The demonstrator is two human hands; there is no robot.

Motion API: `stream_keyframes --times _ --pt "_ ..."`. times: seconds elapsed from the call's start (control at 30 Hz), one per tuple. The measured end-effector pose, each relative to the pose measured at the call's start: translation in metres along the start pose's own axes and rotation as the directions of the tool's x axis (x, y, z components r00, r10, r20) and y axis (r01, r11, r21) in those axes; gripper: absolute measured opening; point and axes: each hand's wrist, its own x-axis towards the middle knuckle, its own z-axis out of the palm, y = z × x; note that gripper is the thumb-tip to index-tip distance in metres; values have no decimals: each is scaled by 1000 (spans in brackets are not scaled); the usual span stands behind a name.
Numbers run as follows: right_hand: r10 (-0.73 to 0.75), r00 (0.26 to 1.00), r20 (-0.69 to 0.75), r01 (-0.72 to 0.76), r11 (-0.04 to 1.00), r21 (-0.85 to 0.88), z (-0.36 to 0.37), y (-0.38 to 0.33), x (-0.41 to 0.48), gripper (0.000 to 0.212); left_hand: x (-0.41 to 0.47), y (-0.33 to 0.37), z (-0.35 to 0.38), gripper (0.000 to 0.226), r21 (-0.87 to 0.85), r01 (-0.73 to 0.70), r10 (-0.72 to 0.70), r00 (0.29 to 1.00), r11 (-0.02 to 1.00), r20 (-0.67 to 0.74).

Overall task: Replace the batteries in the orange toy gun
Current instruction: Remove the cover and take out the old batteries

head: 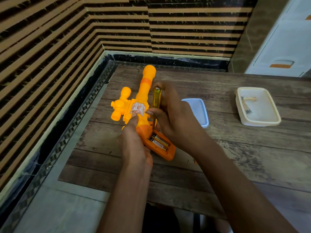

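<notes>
The orange toy gun [143, 98] lies on the wooden table [235, 157], barrel pointing away from me. Its handle compartment is uncovered, and two batteries [159, 142] sit inside it side by side. My left hand [134, 143] grips the handle just left of the compartment. My right hand [175, 115] holds a screwdriver with a clear yellow handle [156, 98] upright. The metal shaft points down at the top end of the compartment, beside the batteries.
A blue-rimmed lid [199, 111] lies flat just right of my right hand. Further right stands a cream plastic tray [272, 115] with a few small items inside. The table sits against a striped wall at the left and back.
</notes>
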Motion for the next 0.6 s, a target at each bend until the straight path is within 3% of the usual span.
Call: stream_keyframes --times 0.3,0.47,0.6 --pt "50 998 34 -51 998 36 7 1 9 49 1 -3 -3 38 36 -28 28 1000 999 3" --pt "0 998 63 0 1000 0 12 -5 14 54 -1 -2 -3 22 10 -23 23 998 1000 54" --pt "61 987 149 -56 998 -37 16 -3 13 55 4 -1 -4 28 35 -52 51 998 998 26"
